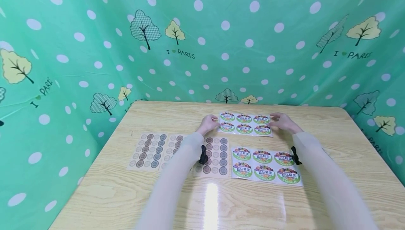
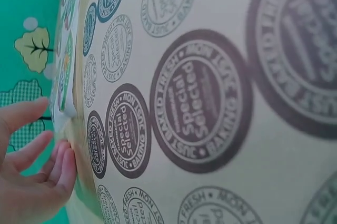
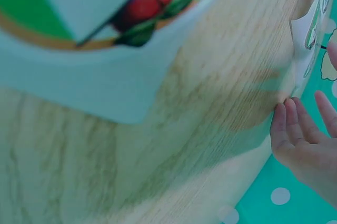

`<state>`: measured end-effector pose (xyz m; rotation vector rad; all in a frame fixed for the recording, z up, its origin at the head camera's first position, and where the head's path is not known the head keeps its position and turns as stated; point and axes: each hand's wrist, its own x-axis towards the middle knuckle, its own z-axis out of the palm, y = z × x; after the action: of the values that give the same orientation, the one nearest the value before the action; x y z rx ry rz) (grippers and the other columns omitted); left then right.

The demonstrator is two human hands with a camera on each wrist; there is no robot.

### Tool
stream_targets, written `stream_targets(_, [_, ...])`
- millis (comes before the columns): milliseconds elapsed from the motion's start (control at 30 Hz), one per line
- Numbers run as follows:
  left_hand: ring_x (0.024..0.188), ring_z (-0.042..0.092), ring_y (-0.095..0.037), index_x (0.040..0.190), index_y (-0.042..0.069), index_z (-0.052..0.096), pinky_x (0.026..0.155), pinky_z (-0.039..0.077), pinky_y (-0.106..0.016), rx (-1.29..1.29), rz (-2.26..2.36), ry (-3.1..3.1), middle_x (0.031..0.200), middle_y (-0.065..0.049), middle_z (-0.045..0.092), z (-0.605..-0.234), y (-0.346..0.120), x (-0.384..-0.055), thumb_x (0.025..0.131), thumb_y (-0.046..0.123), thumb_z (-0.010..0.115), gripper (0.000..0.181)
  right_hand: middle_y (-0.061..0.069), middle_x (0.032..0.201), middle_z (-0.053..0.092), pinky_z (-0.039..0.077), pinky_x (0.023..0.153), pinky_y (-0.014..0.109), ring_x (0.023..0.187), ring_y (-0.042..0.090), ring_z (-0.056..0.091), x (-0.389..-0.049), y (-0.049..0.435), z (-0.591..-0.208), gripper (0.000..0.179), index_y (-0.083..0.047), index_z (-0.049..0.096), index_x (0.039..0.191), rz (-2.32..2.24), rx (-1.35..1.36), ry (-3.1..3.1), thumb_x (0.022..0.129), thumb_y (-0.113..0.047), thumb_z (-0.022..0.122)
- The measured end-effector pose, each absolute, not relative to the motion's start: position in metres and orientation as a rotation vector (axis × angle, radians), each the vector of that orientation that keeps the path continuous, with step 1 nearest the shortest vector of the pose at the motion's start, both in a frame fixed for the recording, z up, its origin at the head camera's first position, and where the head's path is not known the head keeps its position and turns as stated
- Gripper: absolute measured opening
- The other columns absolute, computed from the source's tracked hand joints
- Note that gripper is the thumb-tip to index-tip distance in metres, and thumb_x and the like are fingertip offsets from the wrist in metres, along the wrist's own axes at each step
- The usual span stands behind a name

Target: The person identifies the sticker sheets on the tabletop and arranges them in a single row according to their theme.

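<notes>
A white sheet of oval fruit-and-vegetable stickers (image 1: 244, 124) lies flat towards the table's far edge, between the two hands. At its left edge is my left hand (image 1: 209, 123), fingers loosely bent and spread; the left wrist view shows the thumb apart from the fingers, and the fingertips (image 2: 62, 153) low beside the sheet's corner. My right hand (image 1: 282, 122) is at the sheet's right edge. In the right wrist view its fingers (image 3: 289, 121) are nearly straight, with the tips down at the tabletop by the sheet. Neither hand visibly grips the paper.
Nearer lies a second oval-sticker sheet (image 1: 267, 166), partly beneath the right wrist. Sheets of round brown and grey "Special Selected" stickers (image 1: 147, 151) lie side by side at the left, partly hidden by the left forearm. A green dotted curtain (image 1: 202, 47) surrounds the wooden table (image 1: 104, 188).
</notes>
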<state>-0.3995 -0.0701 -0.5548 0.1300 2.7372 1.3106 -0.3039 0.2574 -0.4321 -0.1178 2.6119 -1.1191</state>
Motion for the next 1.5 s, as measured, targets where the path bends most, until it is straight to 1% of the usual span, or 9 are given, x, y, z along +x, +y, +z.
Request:
stream_targets(67, [0.075,0.051,-0.015,0.106,0.005,0.058,0.063,0.043,-0.026,0.177,1.337,2.752,0.089,-0.006,0.056,-0.556,-0.071,-0.400,0.067,0.024,0.074,0.045,0.031,0.135,0.024,0.021,0.099,0.056,0.122,0.046,0.022,-0.305,0.258,-0.433,0.067,0.006,0.024,0.134,-1.116,-0.107,2.612,0.084,-0.021,0.058])
stream_targets(233, [0.085,0.053,-0.017,0.108,0.004,0.057,0.077,0.045,-0.028,0.056,1.366,2.626,0.098,-0.007,0.058,-0.494,-0.067,-0.356,0.068,0.024,0.074,0.048,0.029,0.138,0.022,0.016,0.101,0.056,0.125,0.044,0.020,-0.310,0.257,-0.437,0.070,0.004,0.022,0.136,-1.132,-0.082,2.596,0.083,-0.022,0.060])
stream_targets(300, [0.095,0.052,-0.023,0.114,0.002,0.054,0.086,0.042,-0.032,-0.036,1.310,2.601,0.108,-0.011,0.056,-0.466,-0.062,-0.336,0.073,0.018,0.070,0.046,0.028,0.138,0.023,0.016,0.101,0.055,0.125,0.043,0.021,-0.312,0.256,-0.438,0.071,0.004,0.023,0.136,-1.138,-0.080,2.592,0.082,-0.023,0.061])
stream_targets(433, [0.095,0.052,-0.024,0.115,-0.001,0.052,0.086,0.042,-0.031,-0.021,1.285,2.618,0.110,-0.013,0.055,-0.450,-0.060,-0.322,0.077,0.017,0.067,0.045,0.029,0.137,0.023,0.017,0.101,0.055,0.125,0.043,0.022,-0.313,0.255,-0.440,0.072,0.004,0.022,0.136,-1.150,-0.101,2.588,0.081,-0.022,0.062])
stream_targets(733, [0.096,0.050,-0.024,0.117,-0.001,0.051,0.089,0.040,-0.033,0.040,1.286,2.601,0.109,-0.013,0.054,-0.449,-0.060,-0.318,0.075,0.020,0.069,0.050,0.029,0.139,0.018,0.017,0.101,0.055,0.124,0.044,0.021,-0.315,0.255,-0.447,0.077,0.003,0.018,0.138,-1.140,-0.082,2.600,0.080,-0.021,0.063])
stream_targets(967, [0.103,0.048,-0.023,0.121,0.006,0.051,0.092,0.038,-0.035,0.032,1.239,2.617,0.116,-0.011,0.050,-0.454,-0.061,-0.322,0.073,0.020,0.070,0.053,0.029,0.140,0.017,0.016,0.102,0.054,0.124,0.044,0.020,-0.315,0.255,-0.449,0.077,0.005,0.018,0.137,-1.127,-0.144,2.615,0.080,-0.020,0.064])
stream_targets(1167, [0.085,0.049,-0.016,0.112,0.011,0.058,0.074,0.043,-0.028,0.205,1.225,2.779,0.099,-0.006,0.051,-0.530,-0.067,-0.377,0.061,0.027,0.078,0.057,0.030,0.138,0.019,0.017,0.102,0.054,0.123,0.045,0.021,-0.313,0.253,-0.446,0.073,0.008,0.019,0.135,-1.134,-0.202,2.624,0.081,-0.014,0.062])
stream_targets(1400, [0.101,0.046,-0.025,0.115,0.006,0.057,0.091,0.037,-0.036,0.082,1.205,2.719,0.112,-0.014,0.046,-0.451,-0.056,-0.315,0.072,0.011,0.070,0.045,0.030,0.135,0.024,0.019,0.102,0.052,0.121,0.044,0.025,-0.313,0.253,-0.447,0.071,0.008,0.021,0.135,-1.149,-0.205,2.632,0.080,-0.010,0.062])
stream_targets(1500, [0.093,0.048,-0.021,0.104,0.007,0.062,0.083,0.040,-0.031,0.138,1.243,2.761,0.104,-0.011,0.050,-0.483,-0.059,-0.337,0.067,0.013,0.074,0.039,0.031,0.132,0.028,0.022,0.100,0.052,0.118,0.043,0.029,-0.313,0.252,-0.449,0.070,0.008,0.021,0.135,-1.149,-0.198,2.633,0.080,-0.010,0.062])
